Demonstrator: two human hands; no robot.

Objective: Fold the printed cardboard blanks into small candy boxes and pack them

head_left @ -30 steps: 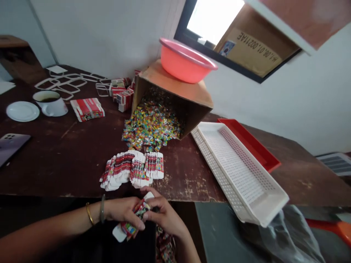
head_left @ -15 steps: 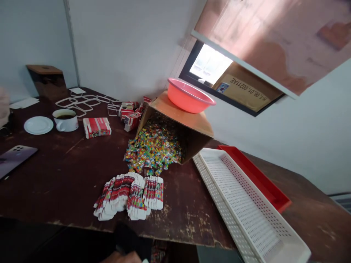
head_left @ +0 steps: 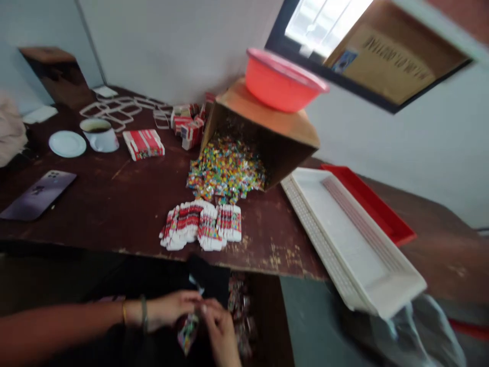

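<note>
Below the table's front edge, my left hand (head_left: 168, 309) and my right hand (head_left: 221, 329) meet over my lap, fingers pinched together. Between them hangs a small printed carton (head_left: 187, 332) with dark and bright patches, blurred by motion. Both hands seem closed on it, though the fingers partly hide its upper end. On the table just beyond lie fanned stacks of flat red-and-white cartons (head_left: 188, 224). Behind those, wrapped colourful candies (head_left: 229, 171) spill out of a cardboard box (head_left: 284, 140) tipped on its side.
A pink basin (head_left: 284, 81) rests on the box. White plastic trays (head_left: 351, 239) and a red tray (head_left: 370, 204) stand to the right. Leftward are a phone (head_left: 38, 194), a saucer (head_left: 67, 144), a mug (head_left: 100, 135) and a red-white carton bundle (head_left: 143, 144). Another person's sleeve (head_left: 11, 130) shows far left.
The view has tipped downward, so the table sits higher in the picture. Both hands and the carton now show, where before only part of a hand appeared at the bottom edge.
</note>
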